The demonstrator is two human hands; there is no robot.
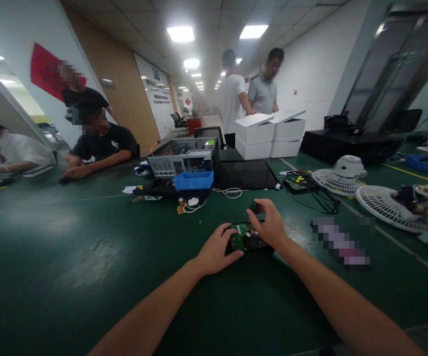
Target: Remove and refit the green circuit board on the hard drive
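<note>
On the green table lies an opened black device with green circuit boards (249, 241), wider than it is deep. My left hand (217, 251) grips its left end, thumb at the near edge and fingers over the top. Above the far edge of the device, my right hand (272, 225) pinches a small dark green piece (254, 206) between thumb and fingers; its exact kind is too small to make out. The right palm and lower fingers hide the device's right end.
Beyond the device stand a blue plastic bin (193, 181), an open computer case (182, 157) and a flat black screen (246, 175). A white cable (232, 192) lies nearby. To the right are a fan grille (388, 207) and a blurred-out flat object (342, 242). White boxes (254, 133) and several people are farther back.
</note>
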